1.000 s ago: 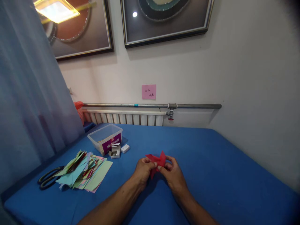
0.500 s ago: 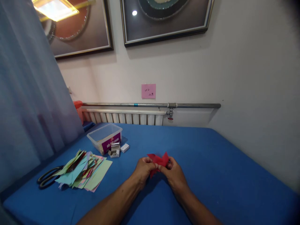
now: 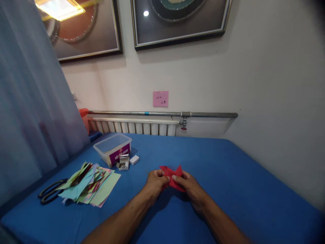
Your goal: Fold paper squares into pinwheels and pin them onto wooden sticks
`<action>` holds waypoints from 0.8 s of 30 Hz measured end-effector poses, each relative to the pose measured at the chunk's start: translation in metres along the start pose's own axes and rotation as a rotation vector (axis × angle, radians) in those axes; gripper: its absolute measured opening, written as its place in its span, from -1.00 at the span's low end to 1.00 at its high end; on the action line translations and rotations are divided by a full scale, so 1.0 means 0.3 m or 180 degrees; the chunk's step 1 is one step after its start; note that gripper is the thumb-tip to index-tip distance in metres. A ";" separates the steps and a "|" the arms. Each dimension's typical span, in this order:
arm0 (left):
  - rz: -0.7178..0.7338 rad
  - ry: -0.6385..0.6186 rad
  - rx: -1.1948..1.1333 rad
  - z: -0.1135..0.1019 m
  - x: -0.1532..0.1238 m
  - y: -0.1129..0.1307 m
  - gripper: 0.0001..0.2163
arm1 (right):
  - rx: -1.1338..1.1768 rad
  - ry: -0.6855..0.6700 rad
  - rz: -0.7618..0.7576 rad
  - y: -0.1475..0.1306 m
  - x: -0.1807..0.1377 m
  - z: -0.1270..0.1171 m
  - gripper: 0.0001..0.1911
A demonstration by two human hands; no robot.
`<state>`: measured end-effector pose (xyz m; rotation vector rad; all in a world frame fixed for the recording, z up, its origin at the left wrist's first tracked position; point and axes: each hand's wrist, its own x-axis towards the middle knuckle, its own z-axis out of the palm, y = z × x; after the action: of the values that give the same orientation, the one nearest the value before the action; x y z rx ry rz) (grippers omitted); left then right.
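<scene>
A folded piece of red paper [image 3: 173, 176] with pointed corners sits low over the blue table [image 3: 228, 176], between both hands. My left hand [image 3: 154, 183] pinches its left side with curled fingers. My right hand [image 3: 191, 187] grips its right side, thumb pressed on top of the paper. Both forearms reach in from the bottom of the view.
A stack of coloured paper sheets [image 3: 88, 184] lies at the left, with black scissors [image 3: 49, 195] beside it. Further back stand a clear plastic box [image 3: 113, 149] and two small staple boxes [image 3: 127, 161]. A radiator [image 3: 134, 126] and pipe run along the wall; a curtain [image 3: 30, 101] hangs at left.
The red paper has come down closer to the table and lies flatter. My right hand has turned so that its thumb presses on top of the paper.
</scene>
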<state>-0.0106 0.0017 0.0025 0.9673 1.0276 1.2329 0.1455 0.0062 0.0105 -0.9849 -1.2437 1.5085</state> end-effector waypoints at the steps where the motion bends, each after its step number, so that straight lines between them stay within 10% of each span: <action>1: 0.0006 -0.0008 -0.0006 0.001 -0.001 0.001 -0.78 | 0.0032 0.0024 0.0009 0.015 0.007 0.002 -0.66; 24: -0.0008 0.0217 0.0222 0.007 0.001 0.030 -0.73 | -0.0455 0.0654 -0.0157 0.065 0.012 0.035 -0.64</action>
<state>-0.0108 0.0027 0.0118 0.9828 1.1312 1.2422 0.1314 0.0058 -0.0072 -1.1634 -1.2307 1.2593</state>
